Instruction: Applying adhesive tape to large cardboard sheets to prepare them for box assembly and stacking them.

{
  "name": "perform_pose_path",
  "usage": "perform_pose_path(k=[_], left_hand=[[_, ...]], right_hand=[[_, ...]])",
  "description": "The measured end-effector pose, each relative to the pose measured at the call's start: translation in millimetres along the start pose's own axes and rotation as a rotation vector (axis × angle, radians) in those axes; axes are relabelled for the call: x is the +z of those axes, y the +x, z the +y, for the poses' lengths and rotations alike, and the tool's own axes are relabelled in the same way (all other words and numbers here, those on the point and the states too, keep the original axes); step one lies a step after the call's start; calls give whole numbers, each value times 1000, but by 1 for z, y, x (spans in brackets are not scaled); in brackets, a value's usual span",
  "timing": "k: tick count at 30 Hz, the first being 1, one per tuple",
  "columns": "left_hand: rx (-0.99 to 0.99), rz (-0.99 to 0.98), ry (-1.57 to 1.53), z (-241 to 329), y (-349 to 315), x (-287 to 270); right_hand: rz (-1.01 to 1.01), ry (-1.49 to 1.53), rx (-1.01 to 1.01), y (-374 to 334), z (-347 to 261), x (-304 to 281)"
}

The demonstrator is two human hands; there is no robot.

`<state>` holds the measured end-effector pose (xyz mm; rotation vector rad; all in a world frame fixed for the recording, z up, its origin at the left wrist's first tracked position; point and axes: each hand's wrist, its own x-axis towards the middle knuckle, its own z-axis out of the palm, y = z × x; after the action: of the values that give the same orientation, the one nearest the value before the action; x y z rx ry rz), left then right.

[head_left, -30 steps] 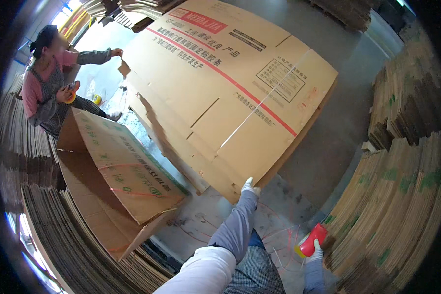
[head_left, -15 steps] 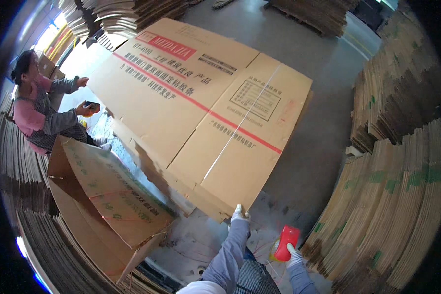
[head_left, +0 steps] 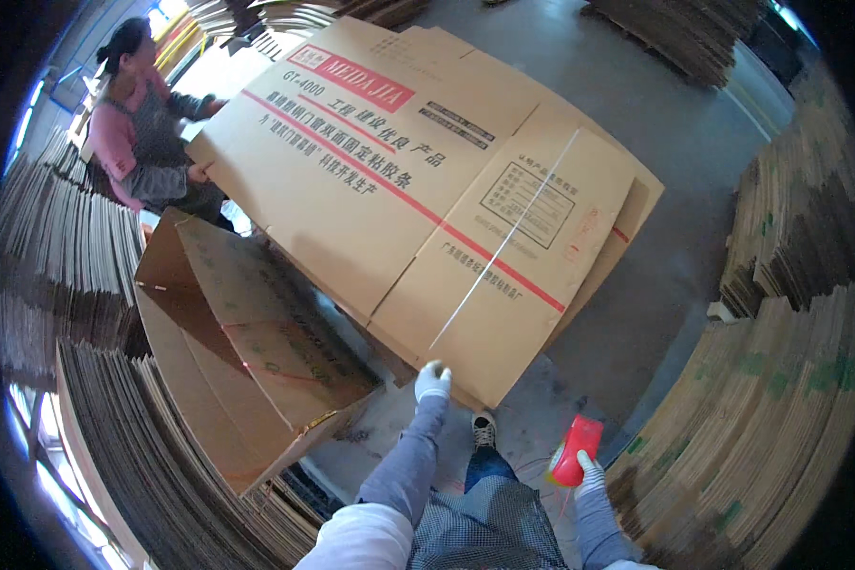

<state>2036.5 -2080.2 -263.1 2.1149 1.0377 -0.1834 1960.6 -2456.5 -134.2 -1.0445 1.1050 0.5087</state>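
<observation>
A large flattened brown carton (head_left: 351,223) with a red stripe and a white strap line slants across the middle. At its near edge, my left hand (head_left: 433,380), in a pale glove, is closed on the cardboard. Low on the right, apart from the carton, my gloved right hand (head_left: 591,471) grips a red tape dispenser (head_left: 578,450) with a yellowish part beneath. A co-worker's hand (head_left: 200,172) touches the carton's far-left edge, and their other hand (head_left: 217,106) is at the edge farther up. Beneath the top sheet, another brown layer (head_left: 644,204) sticks out at the right.
An open, empty-looking box (head_left: 256,351) leans at the left, below the co-worker (head_left: 138,123). Stacks of flat cardboard stand at the left (head_left: 114,446) and right (head_left: 760,399). Another stack (head_left: 679,38) lies at the back. My shoe (head_left: 484,432) is on the grey floor.
The co-worker's nearer hand held a dark and orange thing; now it is on the carton's edge. The carton's right end shows more of the layer beneath. My left hand has shifted left along the near edge.
</observation>
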Motion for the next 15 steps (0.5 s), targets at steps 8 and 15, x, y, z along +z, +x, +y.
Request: perform_pose_path(k=[8,15], left_hand=[[220,-63,377,59,78,-14],[263,50,555,20,144,23]], right_hand=[[-104,-186,-96,-19,15,27],[-74,-320,-60,-29,75,48]])
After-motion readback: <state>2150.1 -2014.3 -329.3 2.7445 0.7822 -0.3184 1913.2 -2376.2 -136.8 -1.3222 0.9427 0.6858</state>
